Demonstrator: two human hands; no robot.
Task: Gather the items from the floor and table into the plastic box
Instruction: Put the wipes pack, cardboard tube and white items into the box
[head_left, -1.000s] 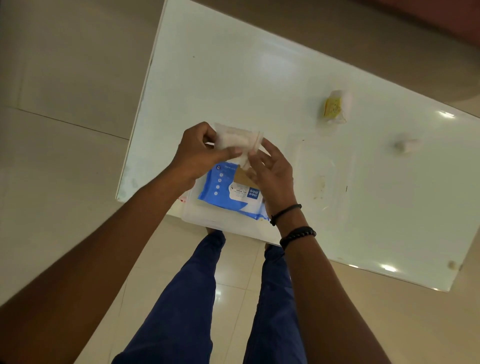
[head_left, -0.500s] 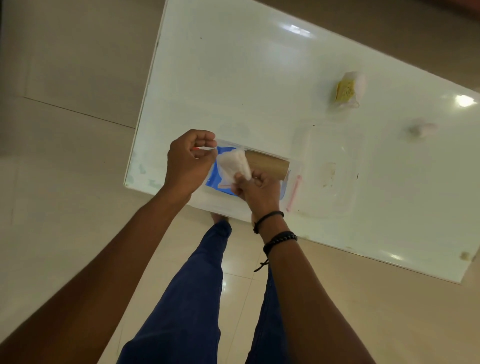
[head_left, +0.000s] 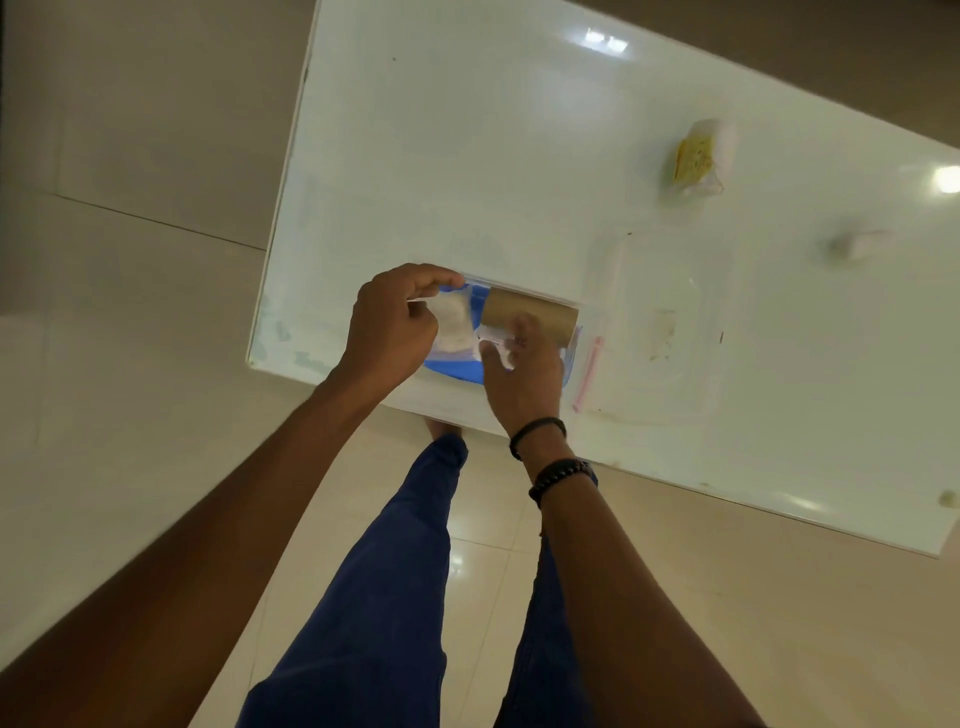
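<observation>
Over the near edge of the white table (head_left: 467, 156), both hands close together above the clear plastic box (head_left: 571, 358); left hand (head_left: 392, 325) curled up, fingers bent in, pinching one end of a soft white tissue (head_left: 454, 325); right hand (head_left: 522, 374) just beside it, fingers half bent, gripping the other crumpled end of the same white tissue; tissue stretched between the two hands, right over the box.

Just past the right hand's fingertips, a brown cardboard tube (head_left: 530, 314) lying on its side in the box; under both hands, a blue pack (head_left: 452, 370) lying flat in the box, mostly hidden.

Right of the right hand, a clear flat lid (head_left: 670, 332) with a pink strip (head_left: 589, 371) along its side, resting on the table next to the box.

Far off to the right and away from the hands, a small yellow and white packet (head_left: 698, 158) on the table; past that, a small white lump (head_left: 857, 244), too blurry to tell what.

On the right wrist, two dark bands (head_left: 550, 452); below the hands, blue trouser legs (head_left: 395, 597) and a shiny tiled floor (head_left: 130, 312).
</observation>
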